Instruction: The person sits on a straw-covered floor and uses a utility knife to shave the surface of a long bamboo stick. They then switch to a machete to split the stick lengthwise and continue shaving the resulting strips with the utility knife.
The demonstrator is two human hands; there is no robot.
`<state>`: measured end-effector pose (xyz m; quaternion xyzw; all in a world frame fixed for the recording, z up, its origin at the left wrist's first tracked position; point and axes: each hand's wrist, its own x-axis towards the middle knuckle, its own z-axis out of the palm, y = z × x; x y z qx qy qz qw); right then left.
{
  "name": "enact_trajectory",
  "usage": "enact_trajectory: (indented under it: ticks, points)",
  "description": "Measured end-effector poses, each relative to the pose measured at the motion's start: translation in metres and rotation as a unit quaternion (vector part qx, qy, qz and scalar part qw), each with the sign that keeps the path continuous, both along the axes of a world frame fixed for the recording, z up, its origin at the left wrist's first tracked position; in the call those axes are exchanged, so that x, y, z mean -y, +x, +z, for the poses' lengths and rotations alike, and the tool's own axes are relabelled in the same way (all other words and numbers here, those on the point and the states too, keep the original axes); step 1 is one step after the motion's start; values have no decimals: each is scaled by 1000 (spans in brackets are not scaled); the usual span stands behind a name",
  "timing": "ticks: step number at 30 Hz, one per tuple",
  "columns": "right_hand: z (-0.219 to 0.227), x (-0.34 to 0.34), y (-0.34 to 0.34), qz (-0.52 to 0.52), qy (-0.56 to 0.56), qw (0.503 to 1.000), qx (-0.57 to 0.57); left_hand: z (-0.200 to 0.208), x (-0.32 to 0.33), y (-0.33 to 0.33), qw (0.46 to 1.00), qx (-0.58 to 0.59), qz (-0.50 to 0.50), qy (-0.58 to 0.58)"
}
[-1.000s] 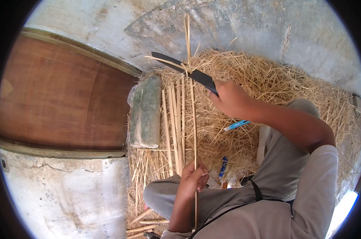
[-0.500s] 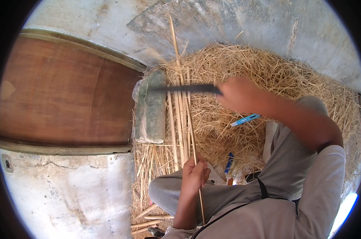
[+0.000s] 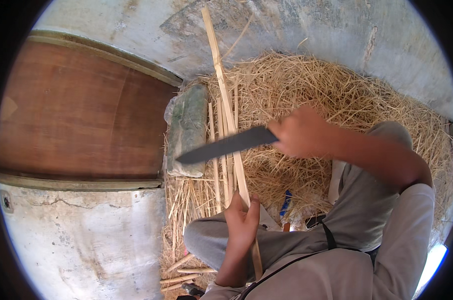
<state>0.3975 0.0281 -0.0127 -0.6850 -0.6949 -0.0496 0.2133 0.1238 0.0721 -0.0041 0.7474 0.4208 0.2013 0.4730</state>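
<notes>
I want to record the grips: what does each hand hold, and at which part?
The left hand grips a long bamboo strip near its lower end. The right hand holds a dark knife by its handle.

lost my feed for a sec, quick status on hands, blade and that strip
Left hand shut on bamboo strip, held upright. Right hand shut on dark knife, blade crossing the strip. More strips and straw behind; nothing blocking.
</notes>
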Motion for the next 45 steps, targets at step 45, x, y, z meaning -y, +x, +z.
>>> enact_trajectory:
  ticks: [45]
  points:
    - [5, -39, 66, -190, -102, 969, -123, -14, 5, -9, 991, -126, -34, -29]
